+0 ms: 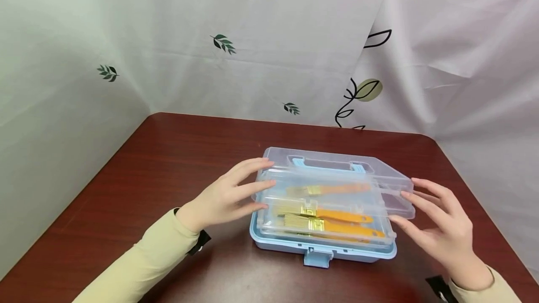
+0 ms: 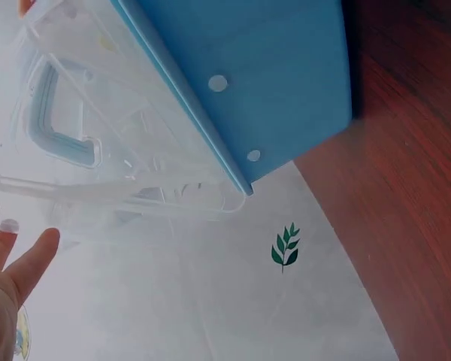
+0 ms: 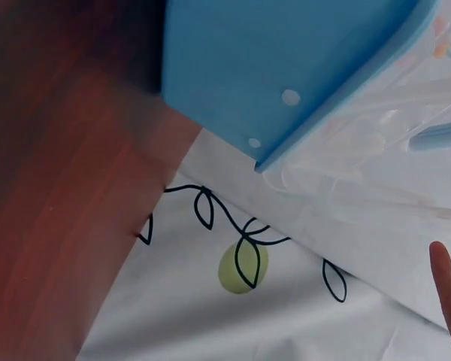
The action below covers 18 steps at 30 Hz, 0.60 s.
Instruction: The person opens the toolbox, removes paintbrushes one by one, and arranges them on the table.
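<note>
A plastic case with a light blue base (image 1: 282, 245) has its see-through lid (image 1: 393, 179) tilted up over it. Under the lid sits a clear inner tray (image 1: 266, 228) with several paintbrushes (image 1: 343, 215) with orange handles. My left hand (image 1: 221, 198) is at the lid's left end, fingers spread and fairly straight, fingertips at its edge. At the opposite end my right hand (image 1: 448, 226) has its long fingers against the lid's side and its thumb lower down. In the left wrist view, the fingers (image 2: 34, 267) show beside the lid.
A light blue handle (image 1: 328, 167) is set in the lid, and a latch (image 1: 318, 258) hangs at the base's front. The case stands on a dark red-brown table (image 1: 168, 162). White cloth (image 1: 252, 74) with leaf prints hangs behind and along the sides.
</note>
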Motion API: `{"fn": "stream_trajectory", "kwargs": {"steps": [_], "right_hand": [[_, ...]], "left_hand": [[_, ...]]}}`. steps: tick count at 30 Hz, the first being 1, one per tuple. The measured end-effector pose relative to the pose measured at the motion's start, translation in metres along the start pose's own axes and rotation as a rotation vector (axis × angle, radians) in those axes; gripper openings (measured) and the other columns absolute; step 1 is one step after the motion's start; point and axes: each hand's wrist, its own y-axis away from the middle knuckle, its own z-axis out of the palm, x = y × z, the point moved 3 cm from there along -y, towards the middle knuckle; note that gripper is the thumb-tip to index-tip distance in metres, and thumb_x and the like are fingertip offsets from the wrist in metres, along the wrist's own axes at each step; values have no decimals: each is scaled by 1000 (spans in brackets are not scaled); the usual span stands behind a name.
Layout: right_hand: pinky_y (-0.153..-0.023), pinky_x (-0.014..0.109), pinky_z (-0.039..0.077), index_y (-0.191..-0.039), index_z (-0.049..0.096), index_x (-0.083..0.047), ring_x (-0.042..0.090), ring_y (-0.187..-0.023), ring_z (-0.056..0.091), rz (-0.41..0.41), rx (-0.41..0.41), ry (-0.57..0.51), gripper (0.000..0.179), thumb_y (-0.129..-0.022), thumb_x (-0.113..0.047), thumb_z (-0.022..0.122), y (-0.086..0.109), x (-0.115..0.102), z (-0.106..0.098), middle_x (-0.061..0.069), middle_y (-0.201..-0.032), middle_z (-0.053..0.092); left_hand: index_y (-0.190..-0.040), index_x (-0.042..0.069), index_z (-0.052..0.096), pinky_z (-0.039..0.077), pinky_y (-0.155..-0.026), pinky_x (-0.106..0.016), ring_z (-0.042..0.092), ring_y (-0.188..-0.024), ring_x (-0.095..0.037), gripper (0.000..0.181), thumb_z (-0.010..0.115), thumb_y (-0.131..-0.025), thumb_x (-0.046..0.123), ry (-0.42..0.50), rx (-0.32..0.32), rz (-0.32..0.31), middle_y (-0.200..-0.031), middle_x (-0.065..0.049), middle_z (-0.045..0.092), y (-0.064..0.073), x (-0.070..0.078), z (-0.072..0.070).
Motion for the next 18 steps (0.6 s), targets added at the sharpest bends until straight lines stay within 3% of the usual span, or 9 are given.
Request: {"fn": "stream_trajectory", "kwargs": {"steps": [6, 11, 15, 18], "right_hand": [[-92, 11, 42, -86, 68, 11, 6, -108, 58, 38, -11, 42, 57, -77, -45, 75, 1, 12, -1, 27, -104, 61], [-90, 10, 41, -89, 67, 12, 7, -111, 54, 127, -50, 48, 62, -76, -49, 74, -3, 27, 0, 13, -112, 63], [-86, 9, 44, -97, 63, 18, 10, -113, 52, 245, -102, -58, 65, -76, -43, 74, -5, 41, 2, 1, -123, 56], [-86, 11, 46, -102, 60, 22, 13, -111, 53, 298, -110, -151, 64, -74, -34, 77, -7, 49, 4, 1, -124, 53]], "left_hand": [[-120, 3, 61, 36, -108, -36, 41, -131, -37, 34, 63, -91, 21, -28, -1, -18, -137, -23, 44, -1, -6, 3], [-123, 5, 61, 34, -110, -34, 36, -136, -33, 35, 57, -95, 26, -14, 14, -85, -142, -20, 42, -8, -17, 3], [-123, 5, 62, 42, -101, -28, 37, -136, -28, 37, 54, -96, 29, 12, 46, -159, -143, -17, 42, -13, -28, 3], [-124, 5, 61, 48, -89, -26, 39, -135, -25, 36, 61, -93, 24, 27, 51, -206, -143, -16, 43, -17, -34, 3]]}}
